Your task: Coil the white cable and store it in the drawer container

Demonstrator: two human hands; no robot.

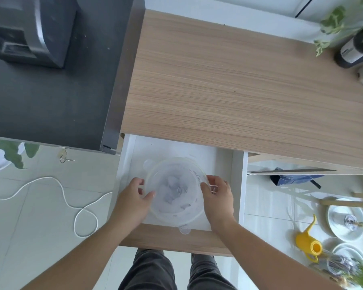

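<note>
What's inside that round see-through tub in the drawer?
Through the cloudy lid of the round clear plastic container, only blurry grey shapes show; what they are is hidden. The white cable is not inside; it lies on the floor.

We see the drawer (130, 155) pulled open below the near edge of the table (239, 80), and in it sits the round lidded container (174, 191) — our left hand (132, 201) on its left rim, our right hand (217, 200) on its right rim. Left of the drawer the cable (61, 191) lies loose on the floor (29, 237). A watering can (309, 241) stands on the floor to the right — a bottle (354, 49) stands at the table's far right.
</note>
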